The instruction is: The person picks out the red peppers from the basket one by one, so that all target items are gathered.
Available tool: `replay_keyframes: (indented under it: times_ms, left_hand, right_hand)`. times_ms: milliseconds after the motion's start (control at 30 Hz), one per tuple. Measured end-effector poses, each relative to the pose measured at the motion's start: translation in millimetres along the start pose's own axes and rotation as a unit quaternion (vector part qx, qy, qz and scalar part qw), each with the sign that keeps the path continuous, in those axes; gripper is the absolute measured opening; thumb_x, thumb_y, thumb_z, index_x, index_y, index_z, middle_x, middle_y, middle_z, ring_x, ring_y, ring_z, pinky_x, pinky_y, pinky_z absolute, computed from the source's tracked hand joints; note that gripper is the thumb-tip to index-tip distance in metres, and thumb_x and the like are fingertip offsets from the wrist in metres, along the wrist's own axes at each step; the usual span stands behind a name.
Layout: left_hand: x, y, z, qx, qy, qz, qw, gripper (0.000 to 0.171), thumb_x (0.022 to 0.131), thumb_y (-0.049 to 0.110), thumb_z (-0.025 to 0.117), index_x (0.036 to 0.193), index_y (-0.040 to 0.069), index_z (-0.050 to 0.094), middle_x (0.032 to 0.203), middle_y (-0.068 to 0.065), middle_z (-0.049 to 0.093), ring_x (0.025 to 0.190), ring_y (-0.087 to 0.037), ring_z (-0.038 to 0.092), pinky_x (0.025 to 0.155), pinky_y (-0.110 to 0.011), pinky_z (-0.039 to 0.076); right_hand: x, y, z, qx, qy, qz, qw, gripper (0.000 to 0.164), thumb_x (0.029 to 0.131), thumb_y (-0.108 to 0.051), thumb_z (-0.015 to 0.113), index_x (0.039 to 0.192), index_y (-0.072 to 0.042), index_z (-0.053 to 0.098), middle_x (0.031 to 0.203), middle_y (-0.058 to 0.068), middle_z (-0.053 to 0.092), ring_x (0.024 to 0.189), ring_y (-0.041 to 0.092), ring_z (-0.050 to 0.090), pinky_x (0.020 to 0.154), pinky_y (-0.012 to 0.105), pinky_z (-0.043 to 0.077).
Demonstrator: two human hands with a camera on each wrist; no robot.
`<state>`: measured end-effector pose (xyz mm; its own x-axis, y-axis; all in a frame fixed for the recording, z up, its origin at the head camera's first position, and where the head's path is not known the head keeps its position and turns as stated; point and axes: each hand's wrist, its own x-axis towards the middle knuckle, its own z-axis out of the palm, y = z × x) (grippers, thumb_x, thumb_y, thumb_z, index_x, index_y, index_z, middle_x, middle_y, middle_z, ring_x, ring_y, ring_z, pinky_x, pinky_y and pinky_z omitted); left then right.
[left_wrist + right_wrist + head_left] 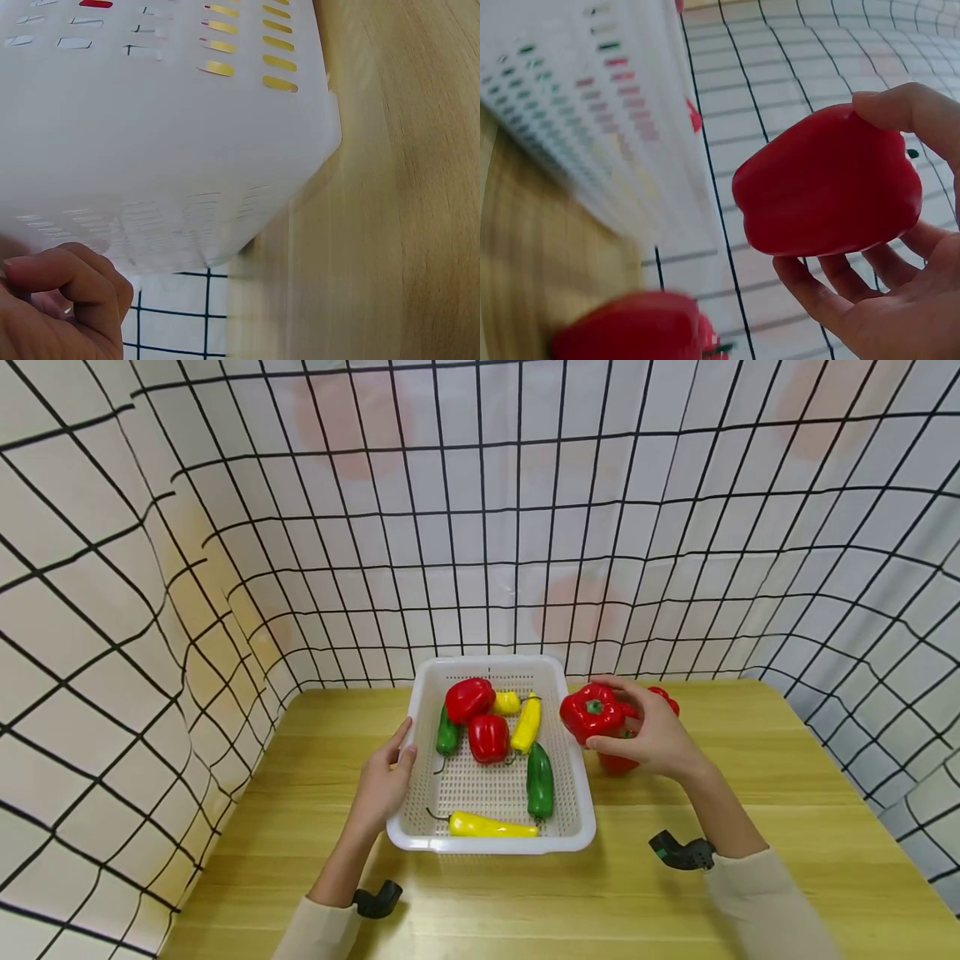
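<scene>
My right hand (658, 731) grips a red bell pepper (588, 714) just beyond the right rim of a white perforated basket (491, 843). Thumb and fingers lie on opposite sides of this pepper (825, 184) in the right wrist view, raised over the table. At the basket's left rim, my left hand (384, 785) holds the edge; its curled fingers (90, 281) show beside the wall in the left wrist view. Inside the basket lie two red bell peppers (489, 739), two green peppers (539, 783) and several yellow peppers (492, 825).
Under and behind my right hand, more red bell peppers (617, 765) sit on the wooden table (315, 827), partly hidden. A white wall covering with a black grid (495, 543) rises at the back and both sides. Each wrist carries a black mount (378, 899).
</scene>
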<state>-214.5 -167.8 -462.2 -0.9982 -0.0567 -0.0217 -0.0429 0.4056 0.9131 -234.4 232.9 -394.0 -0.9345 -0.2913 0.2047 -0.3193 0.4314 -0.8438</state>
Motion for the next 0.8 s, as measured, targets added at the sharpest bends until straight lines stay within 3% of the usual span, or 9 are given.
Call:
replay_keyframes:
  times_ms: [100, 233, 367, 800]
  left_hand:
    - [0.7, -0.1, -0.9, 0.001, 0.003, -0.001, 1.0000, 0.052, 0.109, 0.030, 0.052, 0.158, 0.041, 0.038, 0.131, -0.023, 0.065, 0.097, -0.034, 0.071, 0.070, -0.042, 0.066]
    - [0.3, 0.0, -1.6, -0.004, 0.007, 0.000, 1.0000, 0.052, 0.109, 0.030, 0.052, 0.158, 0.039, 0.039, 0.130, -0.024, 0.065, 0.098, -0.036, 0.072, 0.070, -0.043, 0.066]
    - [-1.1, 0.3, -1.2, -0.007, 0.005, -0.002, 1.0000, 0.053, 0.109, 0.029, 0.052, 0.159, 0.038, 0.039, 0.132, -0.024, 0.065, 0.099, -0.036, 0.072, 0.071, -0.044, 0.066]
    - [0.6, 0.9, 0.6, -0.009, 0.001, -0.003, 1.0000, 0.053, 0.108, 0.030, 0.053, 0.158, 0.039, 0.039, 0.125, -0.023, 0.066, 0.092, -0.031, 0.073, 0.069, -0.040, 0.066]
  right_hand:
    - [-7, 8, -11, 0.003, 0.017, 0.010, 1.000, 0.084, 0.085, -0.018, 0.085, 0.156, -0.017, 0.040, 0.152, 0.014, 0.046, 0.132, 0.035, 0.051, 0.097, 0.027, 0.058]
    - [-19, 22, -27, 0.015, 0.040, 0.012, 0.999, 0.082, 0.087, -0.013, 0.083, 0.156, -0.015, 0.039, 0.151, 0.013, 0.045, 0.128, 0.021, 0.051, 0.092, 0.014, 0.056]
    - [-31, 37, -41, 0.019, 0.061, 0.017, 0.998, 0.079, 0.087, -0.010, 0.082, 0.155, -0.014, 0.042, 0.149, 0.010, 0.045, 0.124, 0.008, 0.050, 0.088, 0.012, 0.057]
    - [-54, 75, -63, -0.031, 0.103, 0.065, 0.992, 0.083, 0.091, -0.021, 0.081, 0.160, -0.013, 0.034, 0.152, 0.018, 0.039, 0.120, 0.004, 0.044, 0.084, 0.004, 0.051]
